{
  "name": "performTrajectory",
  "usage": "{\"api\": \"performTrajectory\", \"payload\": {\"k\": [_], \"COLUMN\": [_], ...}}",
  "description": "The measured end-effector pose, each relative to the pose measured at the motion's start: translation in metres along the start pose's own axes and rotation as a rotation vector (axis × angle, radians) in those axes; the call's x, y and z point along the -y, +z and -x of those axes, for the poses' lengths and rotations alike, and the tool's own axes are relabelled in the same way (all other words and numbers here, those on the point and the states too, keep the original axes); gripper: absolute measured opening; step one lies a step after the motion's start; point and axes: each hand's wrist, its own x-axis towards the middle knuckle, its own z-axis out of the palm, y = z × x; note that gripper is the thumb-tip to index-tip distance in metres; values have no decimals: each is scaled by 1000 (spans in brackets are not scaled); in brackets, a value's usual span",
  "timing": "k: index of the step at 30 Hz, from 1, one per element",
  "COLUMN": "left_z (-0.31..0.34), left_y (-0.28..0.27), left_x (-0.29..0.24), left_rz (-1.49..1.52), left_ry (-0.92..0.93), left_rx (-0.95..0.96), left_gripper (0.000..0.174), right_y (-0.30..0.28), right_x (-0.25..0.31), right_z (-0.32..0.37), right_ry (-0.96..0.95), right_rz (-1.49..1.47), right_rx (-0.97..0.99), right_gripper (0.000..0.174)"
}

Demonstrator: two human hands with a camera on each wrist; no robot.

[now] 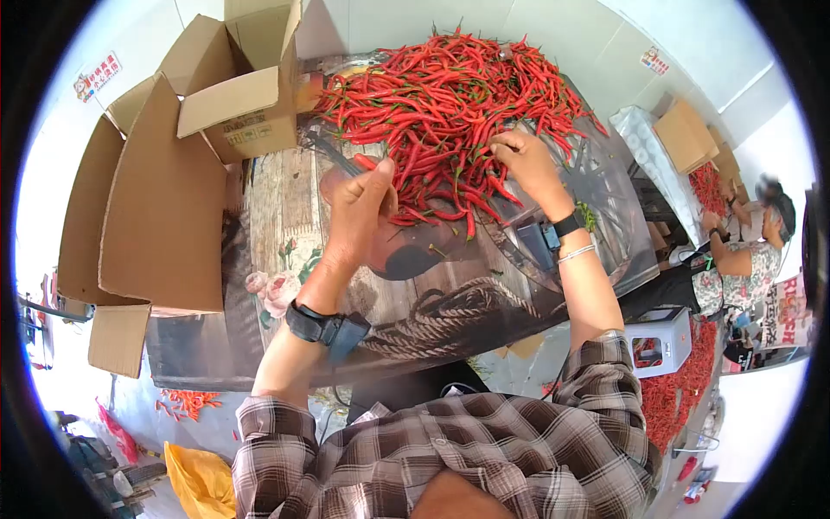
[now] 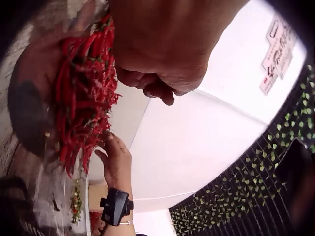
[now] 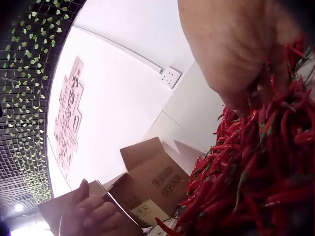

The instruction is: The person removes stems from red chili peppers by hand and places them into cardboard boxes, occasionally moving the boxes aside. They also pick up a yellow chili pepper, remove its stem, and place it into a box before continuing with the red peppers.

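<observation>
A large heap of red chili peppers [image 1: 450, 104] with green stems covers the back of the table. My left hand [image 1: 359, 208] is raised at the heap's front left, its fingers curled, and red chili peppers [image 1: 367, 162] show at its thumb and fingertips. The left wrist view shows this hand's folded fingers [image 2: 160, 88] from the back. My right hand [image 1: 532, 169] reaches over the heap's right side, fingers bent downward. In the right wrist view its fingertips [image 3: 241, 105] touch the top peppers; the left wrist view shows a gap between its thumb and fingers.
Open cardboard boxes [image 1: 160, 208] stand along the table's left side. The tablecloth [image 1: 285, 199] carries printed flowers and rope. To the right, another person [image 1: 752, 259] works beside red peppers and a carton [image 1: 685, 138]. A yellow bag [image 1: 197, 480] lies on the floor at lower left.
</observation>
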Motion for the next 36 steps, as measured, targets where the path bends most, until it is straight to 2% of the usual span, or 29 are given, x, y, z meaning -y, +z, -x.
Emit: {"api": "performTrajectory", "payload": {"k": [1,4,8,13,15,19,22,25,27,29,30,31,33,36], "left_z": [2,5,8,9,12,14,17,21,22,24,23,24,25,26], "left_y": [2,2,-7,-9,-5,-4,-1,9,9,19,18,18,20,17], "left_x": [5,26,35,46,48,49,46,42,46,48,54,55,56,58], "left_rz": [3,270,509,512,466,469,457,369,352,70,8,8,-177,-164], "left_ry": [-5,-193,-256,-266,-376,-411,-380,-336,-356,-156,-135,-134,39,21], "left_rx": [-2,77,149,236,242,278,287,266,314,274,273,273,257,285], "left_gripper": [47,53,53,50,50,45,35,26,28,43,55,55,59,48], "right_y": [2,6,14,38,44,40,17,1,2,10,15,21,35,40], "right_x": [1,7,22,20,16,22,32,53,67,74,77,76,74,84], "right_z": [2,6,15,17,15,12,10,19,31,44,50,57,69,81], "right_ry": [21,-20,-86,-210,-288,-270,-198,-134,-132,-134,-116,-118,-30,43], "right_rz": [-48,-108,-103,40,101,80,-26,-154,-141,-236,-254,-254,-334,-373], "right_rx": [30,76,188,155,172,124,-91,-149,-146,-90,-63,-63,11,67], "right_gripper": [17,17,15,26,30,25,19,16,15,15,14,14,13,11]}}
